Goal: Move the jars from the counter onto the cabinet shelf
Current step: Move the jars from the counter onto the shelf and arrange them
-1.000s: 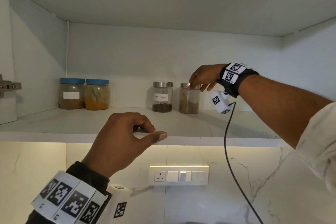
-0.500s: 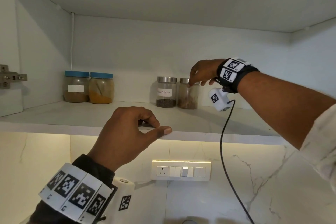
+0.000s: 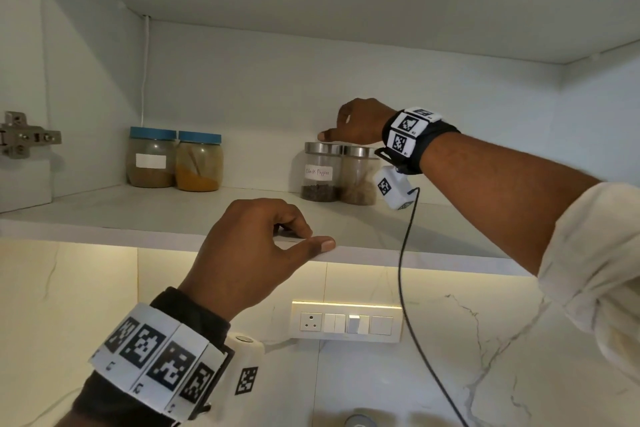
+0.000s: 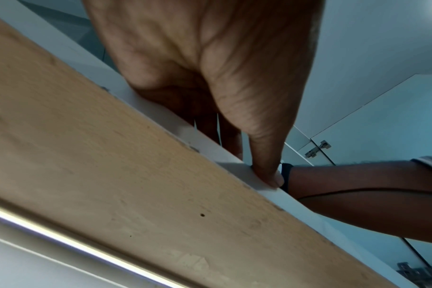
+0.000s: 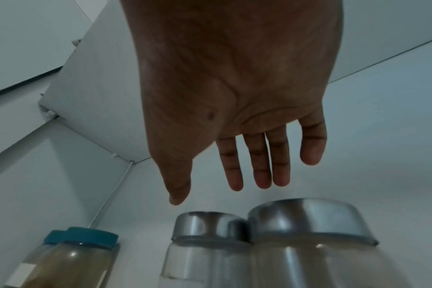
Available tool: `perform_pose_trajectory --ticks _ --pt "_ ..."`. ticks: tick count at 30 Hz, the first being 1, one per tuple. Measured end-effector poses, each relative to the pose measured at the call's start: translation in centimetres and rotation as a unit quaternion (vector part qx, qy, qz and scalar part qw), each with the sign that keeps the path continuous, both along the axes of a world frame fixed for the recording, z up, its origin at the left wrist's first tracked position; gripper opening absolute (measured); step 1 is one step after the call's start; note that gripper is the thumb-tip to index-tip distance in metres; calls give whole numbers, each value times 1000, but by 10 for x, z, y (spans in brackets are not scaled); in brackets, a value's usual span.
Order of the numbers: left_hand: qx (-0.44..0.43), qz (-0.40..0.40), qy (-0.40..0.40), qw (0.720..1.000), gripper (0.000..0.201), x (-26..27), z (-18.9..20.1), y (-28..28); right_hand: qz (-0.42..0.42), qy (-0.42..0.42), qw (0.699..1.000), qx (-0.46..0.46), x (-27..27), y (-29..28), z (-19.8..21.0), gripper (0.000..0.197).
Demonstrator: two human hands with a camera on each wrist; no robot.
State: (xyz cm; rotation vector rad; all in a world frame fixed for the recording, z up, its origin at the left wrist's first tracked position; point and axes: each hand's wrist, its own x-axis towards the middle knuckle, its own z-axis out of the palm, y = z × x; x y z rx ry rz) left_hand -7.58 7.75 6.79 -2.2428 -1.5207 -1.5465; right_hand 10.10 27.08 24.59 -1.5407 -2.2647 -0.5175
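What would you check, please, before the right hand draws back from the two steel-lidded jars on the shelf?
1. Right hand free of the jars: ok, fingers straight and above the lids, holding nothing.
2. Black pepper jar upright on the shelf: ok.
3. Unlabelled steel-lidded jar upright beside it: ok; the two look to touch.
4. Both jars well back from the front edge: ok.
5. Wrist camera cable clear of the jars: cannot tell; the wrist camera hangs close in front of the right-hand jar.
6. Left hand steady: ok, it grips the shelf's front edge.
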Motion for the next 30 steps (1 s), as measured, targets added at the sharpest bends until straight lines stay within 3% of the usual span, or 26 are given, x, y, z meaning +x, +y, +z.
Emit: perform_pose_trajectory --ticks 7,15,24,30 --pt "9 3 1 1000 44 -1 -2 2 -4 -63 998 -7 -29 9 -15 69" --pt "13 -1 6 1000 44 -1 -2 3 39 -13 997 -71 -17 10 -7 52" --pt "1 -9 -2 1000 50 0 -1 1 51 30 997 -55 -1 10 -15 59" --pt "-12 -9 7 1000 49 1 5 -7 95 30 994 -49 30 -30 -10 41"
